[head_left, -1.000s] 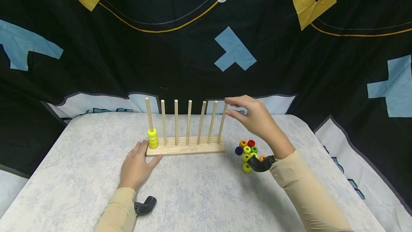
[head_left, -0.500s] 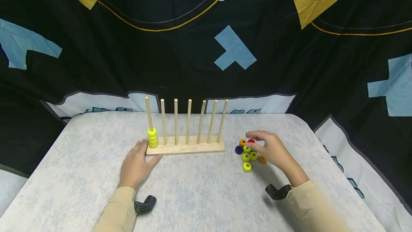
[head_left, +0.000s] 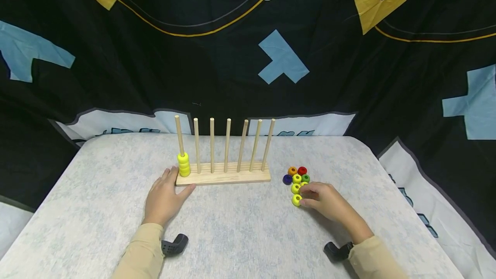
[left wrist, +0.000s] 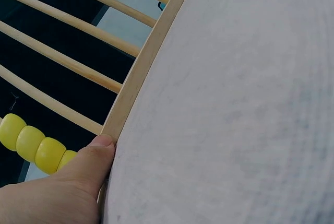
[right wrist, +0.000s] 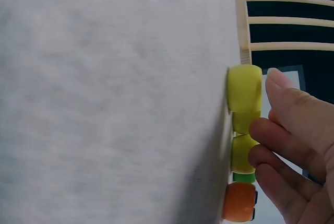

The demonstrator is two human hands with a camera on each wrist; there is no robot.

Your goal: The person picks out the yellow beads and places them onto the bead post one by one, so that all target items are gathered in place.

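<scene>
A wooden peg rack (head_left: 222,177) with several upright pegs stands on the table; several yellow beads (head_left: 184,165) are stacked on its leftmost peg. My left hand (head_left: 164,197) holds the rack's left end, thumb (left wrist: 96,153) against the front edge of the base. To the right of the rack lies a cluster of loose beads. My right hand (head_left: 325,201) hovers at the cluster's near side, thumb and fingers apart, around the nearest yellow bead (right wrist: 244,88). An orange bead (right wrist: 240,202), hidden by this hand in the head view, shows in the right wrist view.
Farther back in the cluster are a dark blue bead (head_left: 287,179), an orange bead, a red bead (head_left: 302,171) and a green bead (head_left: 305,178). A black patterned cloth (head_left: 217,76) hangs behind the pale table (head_left: 232,236).
My right hand has come down from the rightmost peg to the beads, then moved toward the near side of the cluster. The left hand and the rack stay put.
</scene>
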